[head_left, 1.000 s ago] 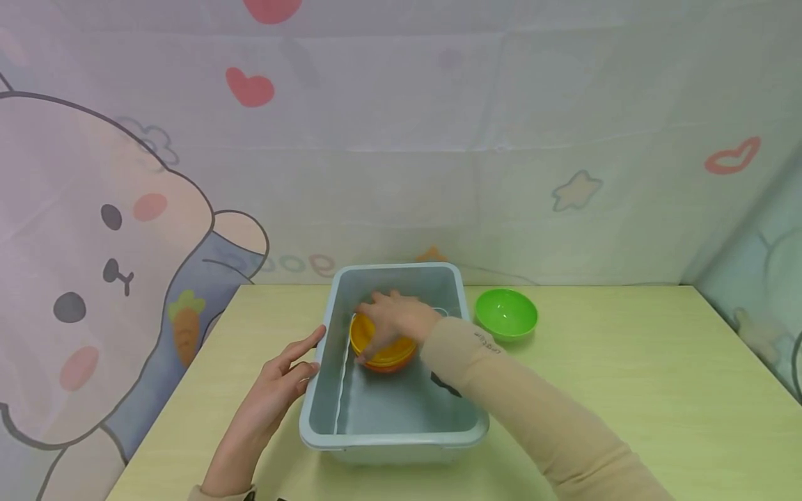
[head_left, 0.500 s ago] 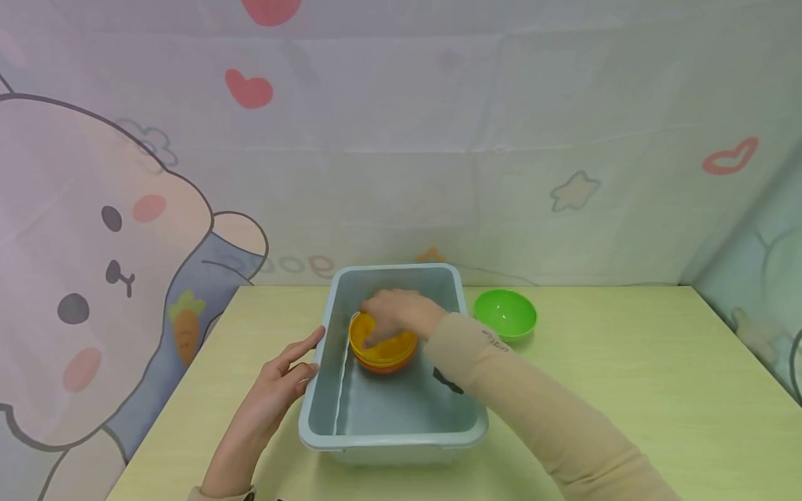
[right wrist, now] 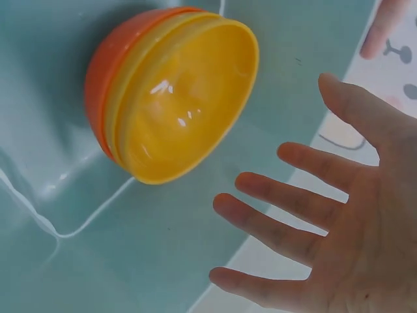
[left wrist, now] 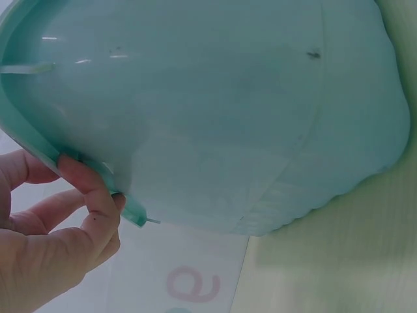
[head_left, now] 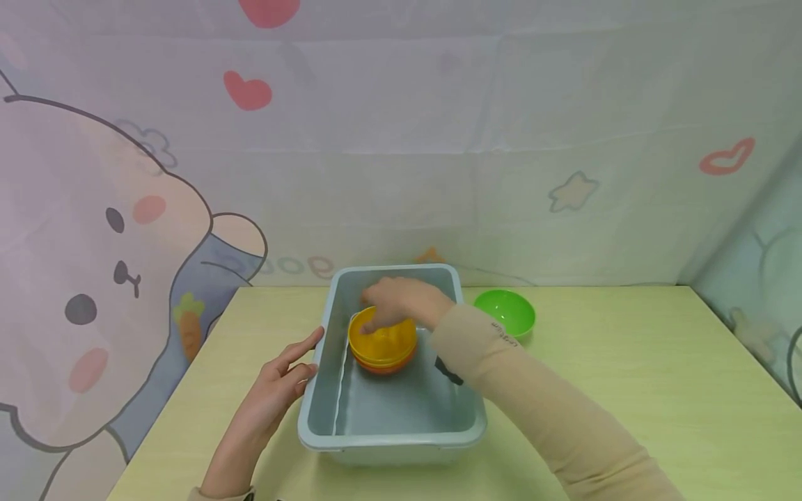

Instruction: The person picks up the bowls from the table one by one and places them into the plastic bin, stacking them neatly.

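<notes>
In the head view a grey-blue plastic tub (head_left: 393,440) stands on the table. Inside its far half sits a nested stack of bowls: yellow bowls (head_left: 383,341) on top and an orange bowl (head_left: 385,371) underneath. My right hand (head_left: 401,305) hovers just over the stack; the right wrist view shows the fingers (right wrist: 280,231) spread and apart from the yellow rim, with nothing held. My left hand (head_left: 282,376) is at the tub's left rim. Seen in the left wrist view, its bent fingers (left wrist: 98,202) hold the edge of the rim (left wrist: 133,212).
A green bowl (head_left: 506,314) stands on the table just right of the tub, partly behind the right sleeve (head_left: 532,410). The pale wooden table (head_left: 639,376) reaches back to a printed cloth backdrop (head_left: 401,139).
My right hand has risen off the bowl stack and drawn slightly back, uncovering more of the top yellow bowl. The left hand and the tub stay put.
</notes>
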Available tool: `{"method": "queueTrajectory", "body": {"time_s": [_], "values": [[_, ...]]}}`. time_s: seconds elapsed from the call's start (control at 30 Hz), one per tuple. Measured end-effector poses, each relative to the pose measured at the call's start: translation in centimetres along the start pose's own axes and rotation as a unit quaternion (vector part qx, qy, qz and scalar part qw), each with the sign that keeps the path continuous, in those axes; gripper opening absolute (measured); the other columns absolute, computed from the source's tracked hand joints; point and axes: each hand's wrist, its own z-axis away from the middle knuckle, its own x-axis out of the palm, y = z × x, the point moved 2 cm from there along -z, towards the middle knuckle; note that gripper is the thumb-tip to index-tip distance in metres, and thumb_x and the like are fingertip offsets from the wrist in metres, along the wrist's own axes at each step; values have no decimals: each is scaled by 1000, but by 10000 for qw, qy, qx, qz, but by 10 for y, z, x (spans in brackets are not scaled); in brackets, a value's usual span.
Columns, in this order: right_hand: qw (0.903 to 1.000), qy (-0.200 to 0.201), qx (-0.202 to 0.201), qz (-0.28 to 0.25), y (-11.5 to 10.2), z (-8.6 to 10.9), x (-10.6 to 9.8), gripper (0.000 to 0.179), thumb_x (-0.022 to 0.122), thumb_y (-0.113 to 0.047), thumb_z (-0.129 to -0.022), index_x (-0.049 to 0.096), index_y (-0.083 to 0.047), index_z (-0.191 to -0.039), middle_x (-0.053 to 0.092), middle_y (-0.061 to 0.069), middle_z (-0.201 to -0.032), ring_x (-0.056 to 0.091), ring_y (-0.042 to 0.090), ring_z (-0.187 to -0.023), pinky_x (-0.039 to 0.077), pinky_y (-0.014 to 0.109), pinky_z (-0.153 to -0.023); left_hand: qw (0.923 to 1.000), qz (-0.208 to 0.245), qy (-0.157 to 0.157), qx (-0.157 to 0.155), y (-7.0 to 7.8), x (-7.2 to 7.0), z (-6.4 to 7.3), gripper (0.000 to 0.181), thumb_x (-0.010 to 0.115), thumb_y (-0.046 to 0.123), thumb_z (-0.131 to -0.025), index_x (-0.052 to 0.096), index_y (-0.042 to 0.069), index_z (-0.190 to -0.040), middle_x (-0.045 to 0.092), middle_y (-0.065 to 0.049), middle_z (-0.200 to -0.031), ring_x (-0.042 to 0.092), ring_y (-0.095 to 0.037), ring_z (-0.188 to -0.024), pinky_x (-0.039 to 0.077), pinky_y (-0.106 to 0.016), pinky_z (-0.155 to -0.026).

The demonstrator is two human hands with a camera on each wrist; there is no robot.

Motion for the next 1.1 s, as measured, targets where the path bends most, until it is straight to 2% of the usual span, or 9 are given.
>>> {"method": "queueTrajectory", "body": {"time_s": [0.37,0.6,0.67,0.77,0.8,0.9,1.0,1.1], "values": [[9995,27,-243,-204,11,9,-14,58,58,-45,-92,48,-17,-142,47,3,-148,42,23,-137,34,42,-113,10000,62,-33,25,-1,-1,-1,57,48,8,-96,34,18,-150,34,-6,-147,62,-7,-88,48,-20,-90],[9969,82,-502,-598,26,20,-22,59,55,-45,-94,43,-18,-145,42,2,-151,44,24,-136,35,42,-112,10000,53,-63,10,-2,0,0,58,49,9,-96,34,19,-150,32,-6,-150,59,-8,-104,47,-20,-91],[9960,158,-492,-723,32,25,-24,59,55,-45,-94,42,-19,-146,41,2,-152,45,23,-135,35,43,-112,10000,43,-73,-10,-2,1,0,58,49,9,-96,35,20,-150,31,-6,-151,59,-9,-104,47,-20,-92],[9951,350,-523,-768,40,31,-27,59,55,-46,-94,44,-18,-145,43,3,-151,47,23,-134,25,49,-117,9999,60,-83,-45,-1,1,0,58,49,9,-96,35,21,-150,30,-5,-151,60,-9,-100,47,-21,-91],[9946,420,-554,-767,42,33,-28,59,55,-46,-94,44,-17,-144,44,4,-150,47,24,-133,24,50,-117,9999,66,-86,-44,-1,2,0,58,49,10,-96,35,21,-150,30,-5,-151,61,-9,-99,48,-21,-91],[9929,598,-650,-798,49,38,-30,59,56,-44,-94,45,-14,-144,47,5,-147,48,26,-132,25,49,-116,9999,92,-102,-24,-1,2,-1,57,50,10,-96,35,20,-150,31,-6,-150,62,-10,-94,48,-22,-90],[9899,812,-793,-854,55,40,-29,58,56,-40,-94,45,-11,-143,48,7,-146,46,28,-133,34,44,-112,10000,70,-70,-8,-1,2,-1,57,50,10,-96,35,20,-150,32,-6,-149,62,-9,-96,48,-21,-90],[9859,1080,-894,-911,61,41,-28,56,55,-38,-95,47,-8,-142,48,9,-146,43,29,-135,34,44,-113,10000,23,-17,-30,-1,1,-1,57,50,10,-96,35,21,-150,33,-5,-149,62,-8,-96,48,-19,-90]]}}
